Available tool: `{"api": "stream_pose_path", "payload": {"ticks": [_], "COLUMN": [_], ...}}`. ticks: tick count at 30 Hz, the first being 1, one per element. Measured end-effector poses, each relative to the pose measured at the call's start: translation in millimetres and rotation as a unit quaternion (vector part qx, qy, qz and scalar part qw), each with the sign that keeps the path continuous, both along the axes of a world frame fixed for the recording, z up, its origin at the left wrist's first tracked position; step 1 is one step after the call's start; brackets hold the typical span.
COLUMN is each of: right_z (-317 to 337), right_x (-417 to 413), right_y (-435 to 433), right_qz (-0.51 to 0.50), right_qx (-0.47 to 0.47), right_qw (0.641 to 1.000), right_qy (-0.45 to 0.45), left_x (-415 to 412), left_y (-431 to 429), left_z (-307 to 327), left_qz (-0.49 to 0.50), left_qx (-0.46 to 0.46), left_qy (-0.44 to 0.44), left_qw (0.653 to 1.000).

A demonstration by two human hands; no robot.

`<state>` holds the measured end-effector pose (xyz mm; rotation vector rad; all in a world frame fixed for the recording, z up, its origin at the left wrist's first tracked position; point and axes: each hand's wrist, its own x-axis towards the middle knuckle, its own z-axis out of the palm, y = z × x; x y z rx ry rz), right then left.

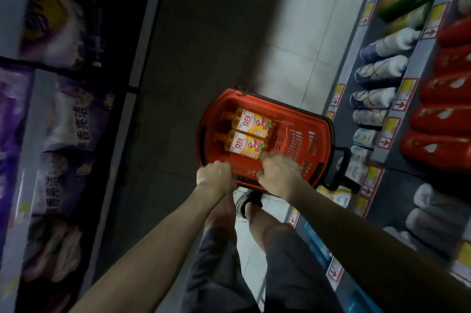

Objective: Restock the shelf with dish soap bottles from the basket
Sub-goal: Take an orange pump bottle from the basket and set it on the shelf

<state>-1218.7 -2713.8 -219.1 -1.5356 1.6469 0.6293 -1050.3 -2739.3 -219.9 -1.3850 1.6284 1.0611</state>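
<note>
A red shopping basket [303, 139] sits on the aisle floor below me. Two orange dish soap bottles [251, 124] [244, 146] lie side by side in its left half, pump tops pointing left. My left hand [216, 176] grips the basket's near rim, fingers curled over it. My right hand [279, 168] reaches over the same rim, its fingers curled down at the lower bottle's end; whether it holds the bottle or only the rim is unclear. The shelf [390, 114] stands to the right of the basket.
The right shelves hold white and blue bottles [377, 72], red bottles [443, 119] and green-yellow ones, with yellow price tags along the edges. Purple packaged goods [63, 114] fill the left shelving. A black basket handle [340, 168] juts right. My legs and shoe are beneath the basket.
</note>
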Motion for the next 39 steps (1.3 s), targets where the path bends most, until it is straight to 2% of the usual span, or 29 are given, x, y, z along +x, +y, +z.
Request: {"api": "stream_pose_path", "payload": {"ticks": [10, 15, 17, 19, 22, 26, 33, 39], "right_z": [-128.2, -199.2, -228.7, -254.6, -288.4, -323.9, -357.2, -358.6], "right_x": [-8.6, -23.7, -32.2, -40.2, -49.8, -52.3, -42.5, -39.7], "right_y": [-9.0, 11.0, 20.4, 28.6, 41.5, 52.4, 58.5, 55.7], "right_qz": [0.006, 0.02, -0.011, -0.095, -0.26, -0.399, -0.569, -0.658], "right_qx": [0.021, 0.015, 0.033, 0.08, 0.14, 0.16, 0.176, 0.193], "right_qw": [1.0, 0.999, 0.999, 0.992, 0.955, 0.901, 0.793, 0.71], "right_qy": [0.021, 0.033, 0.031, 0.019, -0.006, -0.059, -0.13, -0.16], "left_x": [-11.4, -17.4, -22.0, -28.2, -39.8, -53.9, -49.8, -49.3], "left_y": [-20.2, -17.5, -13.9, -8.4, 1.7, 11.5, 11.8, 12.7], "left_z": [-121.8, -190.3, -219.1, -247.1, -282.5, -314.7, -348.9, -350.6], "left_qz": [0.012, 0.075, 0.111, 0.147, 0.212, 0.317, 0.482, 0.552], "left_qx": [0.024, 0.03, 0.022, 0.019, 0.025, 0.026, 0.038, 0.035], "left_qy": [0.009, 0.004, 0.003, -0.003, -0.016, -0.025, 0.025, 0.052], "left_qw": [1.0, 0.997, 0.994, 0.989, 0.977, 0.948, 0.875, 0.832]}}
